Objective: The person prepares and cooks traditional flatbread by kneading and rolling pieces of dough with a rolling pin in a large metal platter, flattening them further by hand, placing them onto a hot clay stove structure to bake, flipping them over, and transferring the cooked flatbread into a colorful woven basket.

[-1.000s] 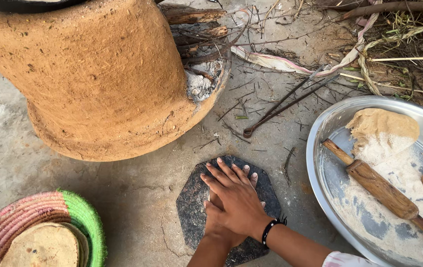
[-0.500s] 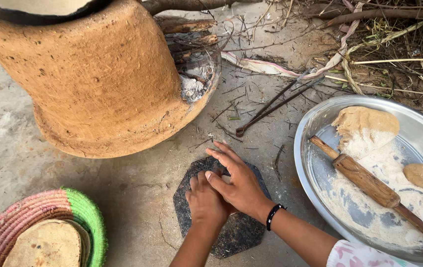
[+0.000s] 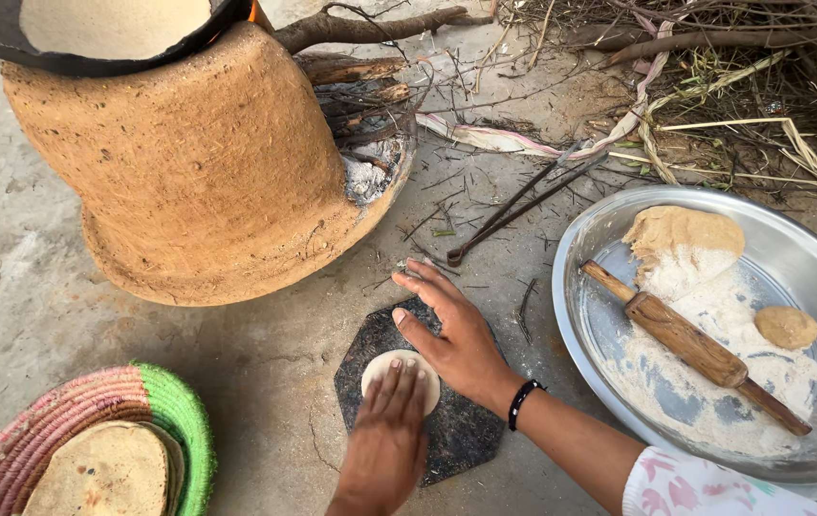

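Two bare hands and forearms, no rings seen. Right hand [image 3: 461, 349]: black beaded band at wrist; white sleeve with pink floral print, lower right of frame. Left hand [image 3: 384, 440]: unadorned.

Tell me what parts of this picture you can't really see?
- Dough disc, head view: its near part lies under the left hand.
- Dark board: its middle is covered by both hands, the right hand across its top.
- Pan on the clay stove: cut off by the top edge.
- Woven basket of flatbreads: cut off by the bottom edge.
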